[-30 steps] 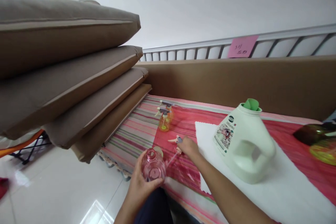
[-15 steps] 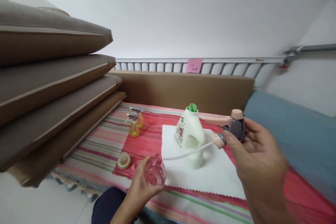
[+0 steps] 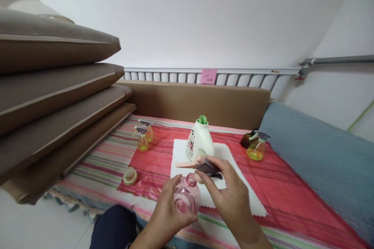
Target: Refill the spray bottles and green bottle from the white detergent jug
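My left hand (image 3: 171,210) is wrapped round a clear pink spray bottle (image 3: 188,196), tilted, its threaded neck bare. Just above and right of that neck, my right hand (image 3: 226,181) grips a spray trigger head (image 3: 209,166) in dark grey and peach, its nozzle pointing left. The head's collar is beside the bottle's mouth; I cannot tell whether they touch. Behind both hands a pale green jug (image 3: 201,138) with a green piece in its mouth stands on a white cloth (image 3: 179,153). A round pale cap (image 3: 130,176) lies left of my left hand.
Two small yellow spray bottles (image 3: 143,142) stand at the left. Another yellow spray bottle (image 3: 256,150) and a dark brown bottle (image 3: 247,140) are at the right. Stacked brown cushions (image 3: 64,81) overhang the left side; a blue-grey padded surface (image 3: 315,148) borders the right.
My right hand lifted the spray head off the red sheet, swung it right with its tube trailing, then brought it back beside the bottle's neck. The view turned right.
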A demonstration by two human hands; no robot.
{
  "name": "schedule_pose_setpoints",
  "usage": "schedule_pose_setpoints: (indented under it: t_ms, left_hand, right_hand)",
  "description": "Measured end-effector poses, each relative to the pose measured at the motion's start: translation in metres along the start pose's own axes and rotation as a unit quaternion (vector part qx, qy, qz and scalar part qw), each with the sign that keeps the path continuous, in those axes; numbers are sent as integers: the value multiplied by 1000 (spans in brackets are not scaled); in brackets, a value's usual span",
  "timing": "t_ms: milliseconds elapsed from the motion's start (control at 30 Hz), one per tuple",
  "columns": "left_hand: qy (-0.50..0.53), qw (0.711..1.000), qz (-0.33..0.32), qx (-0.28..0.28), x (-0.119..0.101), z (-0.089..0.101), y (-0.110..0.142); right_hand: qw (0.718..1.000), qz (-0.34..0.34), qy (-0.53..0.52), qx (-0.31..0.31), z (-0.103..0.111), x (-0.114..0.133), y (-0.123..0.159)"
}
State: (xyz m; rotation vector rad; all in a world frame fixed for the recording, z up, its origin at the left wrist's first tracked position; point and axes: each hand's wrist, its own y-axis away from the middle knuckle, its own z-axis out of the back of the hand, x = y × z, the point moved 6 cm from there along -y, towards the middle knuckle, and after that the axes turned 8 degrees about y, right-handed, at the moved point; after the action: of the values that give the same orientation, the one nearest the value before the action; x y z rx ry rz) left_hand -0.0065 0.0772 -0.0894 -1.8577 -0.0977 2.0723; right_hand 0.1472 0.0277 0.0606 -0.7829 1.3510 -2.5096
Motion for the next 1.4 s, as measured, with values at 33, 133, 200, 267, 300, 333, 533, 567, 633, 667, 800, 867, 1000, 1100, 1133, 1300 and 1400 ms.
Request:
schedule_pose_setpoints:
  t_ms: [33,133,200,267,300,333,533,567,633,667,800,867,1000,1100,1133,1300,1400]
  left_hand:
    - [2,1000,-3,2,-2,-3,1]
    - [9,1000,-6,8,-3,-10,5]
    - [10,1000,-2,8,-1,-14,8]
    - [2,1000,-8,9,-2,-17,11]
    - [-3,1000,-15,8,-3,-17,11]
    - [-8,1000,-21,9,-4,-18,12]
    - [-18,999,-45,16,-16,-19,15]
    - [-22,999,-44,16,-17,-19,15]
    - [-29,999,-39,17,-20,-18,15]
    - [-31,999,-37,16,-21,-18,15]
    - [-36,999,-35,18,-23,-18,13]
    - [-42,998,-37,15,-22,-19,12]
    - [-43,998,-43,5,-21,-20,12]
    - [-37,998,-44,-3,-19,-22,14]
    - [-36,998,-44,-4,-18,-22,15]
    - [-33,999,-43,1,-18,-22,19]
    - [-33,998,-46,-2,-17,-22,20]
  right_hand:
    - [1000,-6,-16,15,-6,0,4]
    - [994,-73,-57,61,-19,-12,12]
    - [984,-121,-80,98,-23,-21,14]
    - [974,-157,-101,127,-25,-28,16]
    - [969,-172,-109,138,-25,-29,16]
    - [965,-184,-114,145,-25,-30,17]
    - [958,-208,-121,156,-22,-26,16]
    - [955,-212,-132,163,-23,-26,16]
    - [946,-220,-160,178,-25,-26,18]
    - [943,-224,-168,180,-26,-27,19]
    - [950,-234,-141,150,-23,-34,22]
    - [957,-225,-117,139,-20,-34,23]
    - [966,-203,-91,135,-17,-29,23]
    - [963,-205,-95,144,-18,-27,23]
    - [962,-208,-97,150,-18,-27,23]
    - [954,-216,-96,185,-22,-28,24]
    - [955,-210,-89,189,-23,-27,24]
